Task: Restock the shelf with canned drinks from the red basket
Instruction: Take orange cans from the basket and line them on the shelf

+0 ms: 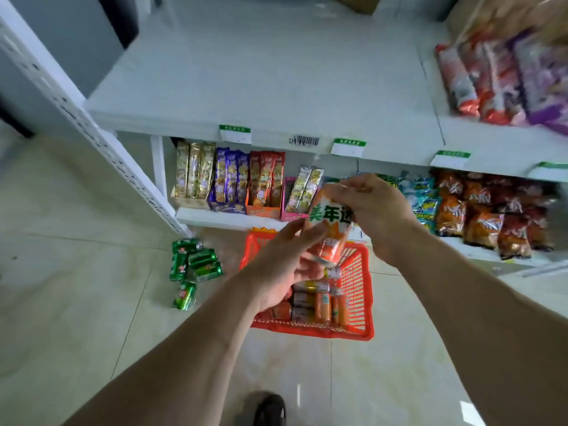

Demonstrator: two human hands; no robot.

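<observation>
An orange drink can (328,221) with green lettering is held tilted above the red basket (361,290). My right hand (376,210) grips its top end, fingers curled over the rim. My left hand (282,265) cups the can's lower end from the left and underneath. Several more cans (319,302), orange and dark, lie in the basket on the floor. The white shelf (261,81) above is bare across its left and middle.
Several green cans (193,265) lie loose on the tiled floor left of the basket. Snack packets (230,179) fill the lower shelf, chip bags (482,207) to the right. Packets (504,78) sit at the upper shelf's right end. A white upright post (92,130) stands left.
</observation>
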